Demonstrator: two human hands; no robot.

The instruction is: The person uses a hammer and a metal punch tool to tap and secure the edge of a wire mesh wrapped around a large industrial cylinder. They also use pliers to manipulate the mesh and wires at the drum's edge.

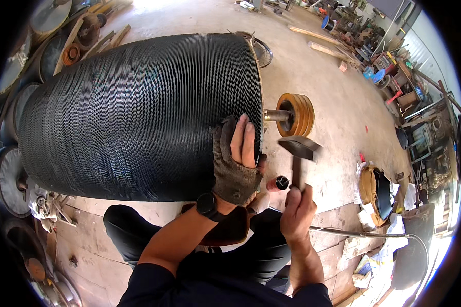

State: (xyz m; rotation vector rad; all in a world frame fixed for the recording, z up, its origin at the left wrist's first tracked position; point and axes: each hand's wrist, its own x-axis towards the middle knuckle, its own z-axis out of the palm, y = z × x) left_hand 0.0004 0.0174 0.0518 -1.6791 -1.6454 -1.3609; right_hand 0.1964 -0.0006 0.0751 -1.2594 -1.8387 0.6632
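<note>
Ribbed drum under hand, hammer held off its right end

We find a small red can with a dark mouth (pixel 278 183) on the near side of the drum's right end; slim pieces appear to stand in it, though we cannot identify them. Well right of the drum, a brown sack (pixel 368 192) stands with its top gaping around something black.

The black drum (pixel 138 117) lies on its side before the person, its long axis running left to right, the right end slightly farther off. From that end a shaft (pixel 275 115) points right, carrying a grooved yellow-brown pulley (pixel 305 113).

We record the left hand (pixel 236 166), in a grey glove with bare fingertips, laid on the drum at its right rim, two fingers stretched out (whether the thumb pinches anything there, we cannot tell). The right hand (pixel 297 215) is closed round the handle of a hammer (pixel 300 148), whose blurred head sits right of the drum, apart from it.

We note the left hand covering part of the rim. Round metal discs (pixel 13 176) stand left of the drum, a spoked wheel (pixel 264 52) behind its right end, and planks (pixel 312 35) farther off beyond that.
</note>
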